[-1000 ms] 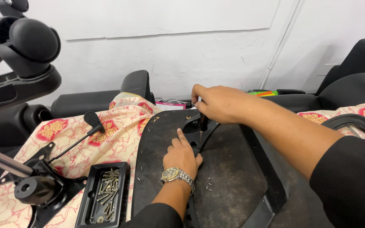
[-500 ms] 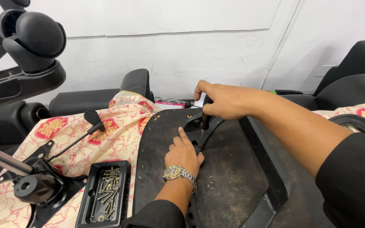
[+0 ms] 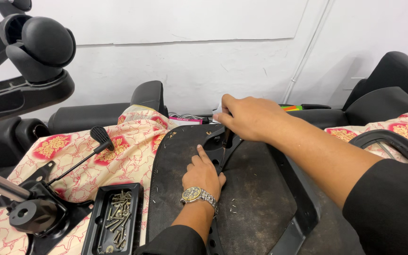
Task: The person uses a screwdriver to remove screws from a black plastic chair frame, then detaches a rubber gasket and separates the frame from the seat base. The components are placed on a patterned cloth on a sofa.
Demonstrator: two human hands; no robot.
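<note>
Black fabric covers the upturned seat base [image 3: 260,198], where the right hand [image 3: 249,118] is closed around a dark tool [image 3: 226,141] whose tip is hidden at the bracket [image 3: 223,151]. Left hand [image 3: 203,175] lies flat, forefinger out, beside it. Nearby: screw tray [image 3: 114,219], chair mechanism [image 3: 34,212], floral cloth [image 3: 128,151].

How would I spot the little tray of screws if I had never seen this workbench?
Start at the flowered cream cloth spread over the left of the work surface. At its near edge, just left of the dark upturned chair seat panel and the left hand with the wristwatch, lies a shallow black rectangular plastic tray. It alone holds a heap of brassy metal screws.
</note>
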